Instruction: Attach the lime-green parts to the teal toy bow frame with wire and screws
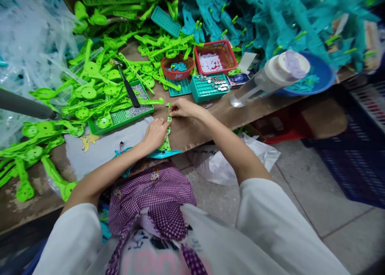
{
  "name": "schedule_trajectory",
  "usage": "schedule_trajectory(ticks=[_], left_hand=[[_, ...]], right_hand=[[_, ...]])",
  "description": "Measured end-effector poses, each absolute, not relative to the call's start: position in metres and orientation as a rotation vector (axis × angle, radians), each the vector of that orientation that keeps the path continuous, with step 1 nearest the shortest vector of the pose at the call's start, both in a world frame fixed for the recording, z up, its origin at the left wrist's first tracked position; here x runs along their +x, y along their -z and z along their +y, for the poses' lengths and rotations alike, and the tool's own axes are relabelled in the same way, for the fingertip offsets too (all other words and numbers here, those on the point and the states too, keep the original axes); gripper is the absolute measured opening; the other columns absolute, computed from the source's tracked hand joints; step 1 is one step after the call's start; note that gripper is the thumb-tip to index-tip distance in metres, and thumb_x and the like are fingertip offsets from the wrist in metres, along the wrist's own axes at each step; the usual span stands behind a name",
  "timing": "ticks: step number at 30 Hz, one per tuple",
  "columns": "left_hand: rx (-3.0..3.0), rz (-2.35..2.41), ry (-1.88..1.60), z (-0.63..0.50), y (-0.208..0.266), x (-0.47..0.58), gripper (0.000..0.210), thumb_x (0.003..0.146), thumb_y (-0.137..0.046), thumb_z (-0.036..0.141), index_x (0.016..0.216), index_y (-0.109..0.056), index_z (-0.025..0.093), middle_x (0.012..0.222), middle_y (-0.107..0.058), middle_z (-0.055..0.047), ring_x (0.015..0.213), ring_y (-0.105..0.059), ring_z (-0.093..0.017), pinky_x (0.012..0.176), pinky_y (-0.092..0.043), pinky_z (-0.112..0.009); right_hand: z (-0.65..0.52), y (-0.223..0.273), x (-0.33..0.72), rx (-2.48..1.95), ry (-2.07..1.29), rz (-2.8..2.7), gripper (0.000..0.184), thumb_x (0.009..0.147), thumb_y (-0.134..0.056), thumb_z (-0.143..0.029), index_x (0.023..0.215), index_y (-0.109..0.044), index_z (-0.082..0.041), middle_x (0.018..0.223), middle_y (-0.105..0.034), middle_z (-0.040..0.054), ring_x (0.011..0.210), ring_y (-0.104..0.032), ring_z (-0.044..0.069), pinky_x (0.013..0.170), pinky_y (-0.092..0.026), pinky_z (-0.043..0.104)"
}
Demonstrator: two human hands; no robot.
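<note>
A narrow green plastic part (165, 145) lies lengthwise before me near the table's front edge. My left hand (156, 133) rests on it with curled fingers, gripping its middle from the left. At the part's far end my right hand (181, 108) has thumb and fingers pinched together; whatever small thing may be between them is hidden. Under the near end a turquoise plastic piece (164, 154) shows at the table edge. Just left of the hands is a green tray (122, 120) of small silvery pieces, with a black-handled hammer (129, 86) lying across it.
Green plastic parts (90, 80) are heaped at left, turquoise ones (279, 22) at back right. Beyond my hands stand a teal box (207, 92) with metal discs, red baskets (221, 44) and a clear bottle (258, 82). A grey cloth (114, 140) lies left.
</note>
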State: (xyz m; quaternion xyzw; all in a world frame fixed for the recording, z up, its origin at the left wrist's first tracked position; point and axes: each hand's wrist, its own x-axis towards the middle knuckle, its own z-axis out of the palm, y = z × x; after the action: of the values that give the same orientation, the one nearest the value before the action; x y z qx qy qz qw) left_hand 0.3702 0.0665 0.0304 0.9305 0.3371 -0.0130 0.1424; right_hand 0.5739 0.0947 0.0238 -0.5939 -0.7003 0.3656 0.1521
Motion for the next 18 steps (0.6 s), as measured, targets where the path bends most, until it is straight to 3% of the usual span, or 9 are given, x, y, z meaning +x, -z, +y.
schedule_trajectory(ticks=[5,11,16,18], left_hand=[[2.715,0.91,0.06,0.069,-0.031,0.37,0.037,0.094,-0.035,0.014,0.115,-0.066,0.013,0.102,-0.062,-0.016,0.099,-0.053,-0.028,0.084,-0.042,-0.038],[2.713,0.819,0.112,0.073,-0.037,0.37,0.036,0.092,-0.037,0.012,0.117,-0.064,0.013,0.105,-0.063,-0.017,0.104,-0.054,-0.031,0.085,-0.041,-0.041],[2.539,0.951,0.007,0.078,-0.048,0.358,0.042,0.091,-0.051,0.019,0.132,-0.056,0.017,0.1,-0.07,-0.011,0.093,-0.062,-0.026,0.082,-0.044,-0.036],[2.392,1.08,-0.121,0.081,-0.053,0.35,0.037,0.089,-0.056,0.022,0.125,-0.06,0.015,0.096,-0.072,-0.01,0.086,-0.063,-0.023,0.079,-0.045,-0.034]], right_hand=[[0.081,-0.019,0.572,-1.615,-0.857,-2.02,0.015,0.081,-0.064,-0.026,0.086,-0.075,-0.016,0.079,-0.07,0.0029,0.074,-0.06,0.015,0.069,-0.04,0.025],[0.07,-0.014,0.564,-1.682,-0.842,-1.934,0.018,0.078,-0.069,-0.027,0.09,-0.073,-0.014,0.08,-0.065,0.0028,0.069,-0.055,0.013,0.066,-0.04,0.025],[0.067,-0.013,0.561,-1.749,-0.774,-1.911,0.018,0.078,-0.071,-0.026,0.092,-0.073,-0.015,0.084,-0.064,0.0041,0.072,-0.055,0.014,0.068,-0.039,0.026],[0.068,-0.013,0.561,-1.752,-0.794,-1.916,0.019,0.078,-0.071,-0.026,0.092,-0.073,-0.014,0.084,-0.065,0.0042,0.072,-0.055,0.014,0.067,-0.038,0.026]])
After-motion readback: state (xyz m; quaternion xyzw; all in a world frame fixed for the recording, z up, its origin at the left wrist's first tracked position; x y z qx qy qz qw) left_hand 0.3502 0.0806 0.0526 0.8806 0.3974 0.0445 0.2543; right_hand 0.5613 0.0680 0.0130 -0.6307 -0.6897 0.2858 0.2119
